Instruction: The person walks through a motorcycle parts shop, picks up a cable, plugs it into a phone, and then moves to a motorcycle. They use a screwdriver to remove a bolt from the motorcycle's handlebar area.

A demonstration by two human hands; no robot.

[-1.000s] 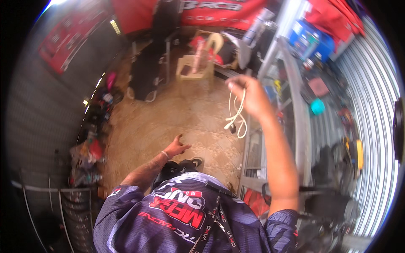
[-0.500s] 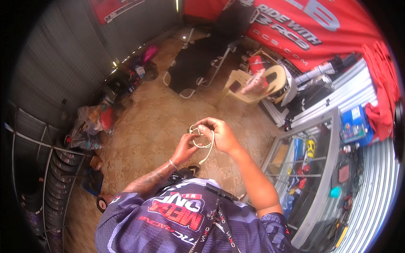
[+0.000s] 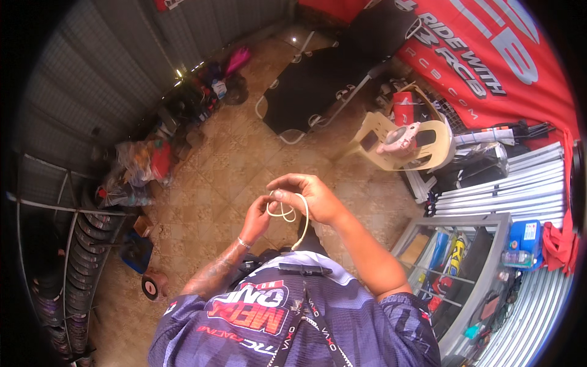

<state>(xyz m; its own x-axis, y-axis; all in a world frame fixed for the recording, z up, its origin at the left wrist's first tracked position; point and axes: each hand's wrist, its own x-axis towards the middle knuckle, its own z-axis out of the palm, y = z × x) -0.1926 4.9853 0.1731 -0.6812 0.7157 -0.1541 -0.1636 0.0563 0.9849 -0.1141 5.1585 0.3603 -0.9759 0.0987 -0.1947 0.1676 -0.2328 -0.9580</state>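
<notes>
Above the tiled floor [image 3: 223, 180], at waist height by the shirt [image 3: 361, 306], the cord [image 3: 307, 215] sits looped between left hand [image 3: 257, 217] and right hand [image 3: 310, 196], both pinching it thumb-to-fingers (exact contact partly hidden). Should handle light, bendy, slightly springy, smooth, not fragile; best taken where the loops bunch. Thin round strand, open curves; shirt looks like textured knit, chair [image 3: 380, 126] moulded plastic.
</notes>
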